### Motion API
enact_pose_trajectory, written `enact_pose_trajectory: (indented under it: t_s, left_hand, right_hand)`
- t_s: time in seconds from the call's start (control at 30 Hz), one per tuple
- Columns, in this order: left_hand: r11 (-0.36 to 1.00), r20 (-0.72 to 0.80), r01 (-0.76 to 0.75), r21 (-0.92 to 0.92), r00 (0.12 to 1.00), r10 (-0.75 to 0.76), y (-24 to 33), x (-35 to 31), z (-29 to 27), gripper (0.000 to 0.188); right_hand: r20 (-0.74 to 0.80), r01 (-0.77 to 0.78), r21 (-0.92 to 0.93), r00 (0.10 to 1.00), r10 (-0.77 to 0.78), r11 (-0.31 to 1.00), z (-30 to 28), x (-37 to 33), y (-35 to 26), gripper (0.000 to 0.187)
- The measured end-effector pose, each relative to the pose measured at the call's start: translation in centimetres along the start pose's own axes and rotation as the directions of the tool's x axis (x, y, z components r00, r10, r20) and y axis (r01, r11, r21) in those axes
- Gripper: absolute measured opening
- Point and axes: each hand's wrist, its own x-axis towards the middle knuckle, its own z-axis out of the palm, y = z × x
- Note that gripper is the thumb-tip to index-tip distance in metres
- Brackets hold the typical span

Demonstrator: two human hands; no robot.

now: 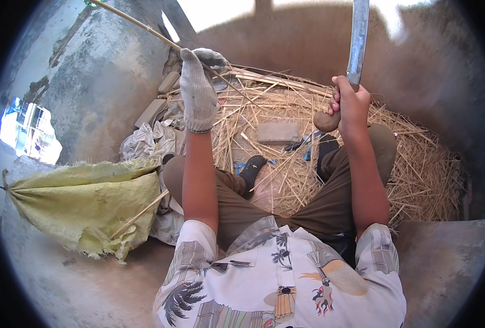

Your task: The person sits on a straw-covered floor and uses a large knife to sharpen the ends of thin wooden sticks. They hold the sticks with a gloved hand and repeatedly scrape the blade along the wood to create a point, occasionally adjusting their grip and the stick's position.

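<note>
My left hand [200, 98], in a grey-white knit glove, is raised with its thumb upward. A long thin bamboo strip [138, 23] passes between thumb and fingers, running from the upper left down toward the straw-coloured shavings; the palm side is partly hidden. My bare right hand [351, 104] is wrapped round the wooden handle of a machete [357, 46], whose long, slightly curved blade points up and away. The handle's rounded brown knob sticks out below my fist. Blade and strip are well apart.
Between my bent legs lies a brick [278, 133], amid loose bamboo shavings [417, 175]. A yellow-green woven sack [84, 202] hangs at left, near a crumpled whitish sack [147, 141]. Worn walls [111, 65] stand close to the left and ahead.
</note>
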Motion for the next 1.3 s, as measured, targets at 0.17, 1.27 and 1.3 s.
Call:
enact_pose_trajectory:
  t_s: [0.17,1.27,1.3]
  left_hand:
    - [0.994,-0.091,0.055,-0.094,0.994,-0.064,-4.4,-1.4,-1.3,0.065]
    - [0.904,-0.297,-0.427,0.019,0.861,0.413,6.1,-3.5,1.2,0.046]
    - [0.897,-0.307,-0.441,-0.035,0.859,0.41,6.3,-3.7,1.7,0.046]
  right_hand:
    - [0.028,-0.025,-0.051,0.999,0.026,0.998,0.2,0.2,1.0,0.02]
    - [0.696,0.436,-0.545,0.711,0.097,0.716,3.6,-10.5,6.3,0.024]
    - [0.688,0.413,-0.542,0.719,0.104,0.732,3.5,-10.4,6.3,0.024]
